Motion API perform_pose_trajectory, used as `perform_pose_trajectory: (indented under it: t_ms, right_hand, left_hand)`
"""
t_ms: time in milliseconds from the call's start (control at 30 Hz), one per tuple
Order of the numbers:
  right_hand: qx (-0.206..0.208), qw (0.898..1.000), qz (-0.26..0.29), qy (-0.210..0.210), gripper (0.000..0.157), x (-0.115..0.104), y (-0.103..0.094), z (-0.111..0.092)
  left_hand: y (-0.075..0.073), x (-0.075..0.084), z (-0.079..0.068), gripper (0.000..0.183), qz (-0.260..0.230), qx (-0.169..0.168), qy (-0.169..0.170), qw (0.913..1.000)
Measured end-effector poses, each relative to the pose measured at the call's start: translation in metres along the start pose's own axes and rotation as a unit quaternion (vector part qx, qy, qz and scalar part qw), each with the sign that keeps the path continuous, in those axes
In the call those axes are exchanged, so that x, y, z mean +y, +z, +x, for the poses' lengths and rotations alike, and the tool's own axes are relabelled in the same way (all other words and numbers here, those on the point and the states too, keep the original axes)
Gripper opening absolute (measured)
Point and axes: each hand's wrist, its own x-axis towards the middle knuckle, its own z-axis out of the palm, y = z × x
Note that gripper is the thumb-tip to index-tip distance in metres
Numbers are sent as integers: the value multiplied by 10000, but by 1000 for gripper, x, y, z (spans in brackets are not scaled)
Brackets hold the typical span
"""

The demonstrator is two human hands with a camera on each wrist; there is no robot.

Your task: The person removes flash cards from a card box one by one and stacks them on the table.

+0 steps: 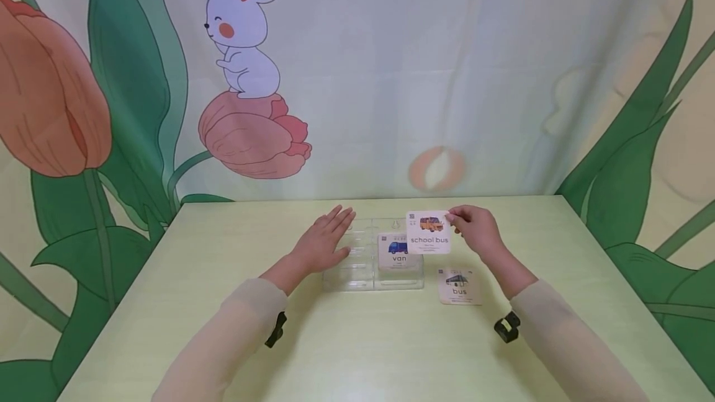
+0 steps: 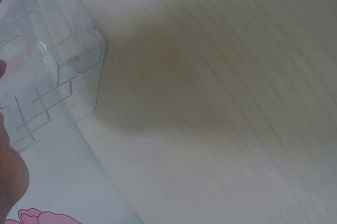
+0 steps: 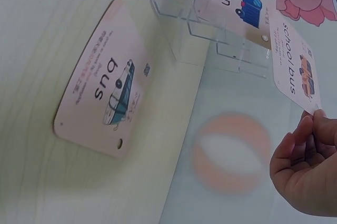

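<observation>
A square "school bus" flashcard [image 1: 429,242] is pinched at its right edge between the thumb and fingers of my right hand [image 1: 475,228]. It overlaps the "van" flashcard [image 1: 398,259], which stands in the right half of a clear plastic tiered holder [image 1: 349,281]. Over the holder's left side lies my left hand [image 1: 321,244], fingers straight and thumb spread, holding nothing. In the right wrist view, the "school bus" card [image 3: 291,69] hangs beside the "van" card [image 3: 231,3], its corner between thumb and fingertips [image 3: 306,125].
A "bus" flashcard [image 1: 459,290] lies on the pale wood-grain table [image 1: 380,352], right of the holder and nearer to me. Behind the table hangs a curtain [image 1: 357,110] printed with tulips and a rabbit. Dark wrist cameras [image 1: 507,327] sit under both forearms.
</observation>
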Motion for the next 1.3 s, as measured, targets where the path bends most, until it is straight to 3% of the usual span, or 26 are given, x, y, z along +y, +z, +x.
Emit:
perform_pose_trajectory:
  t_ms: [167,467,633,1300]
  right_hand:
    - [25,9997,86,215,31,4,-6,-4]
    - [134,9993,67,330,32,19,-18,-10]
    - [118,9989,32,447,32,28,-22,-13]
    - [-572,9933,-299,963,32,69,-16,-23]
  left_hand:
    - [8,-9,1,74,-263,152,160,9994]
    - [-2,3,1,72,209,-68,-83,9997]
    - [-2,3,1,73,194,-100,-114,9997]
    - [0,2,2,75,287,-114,-118,9995]
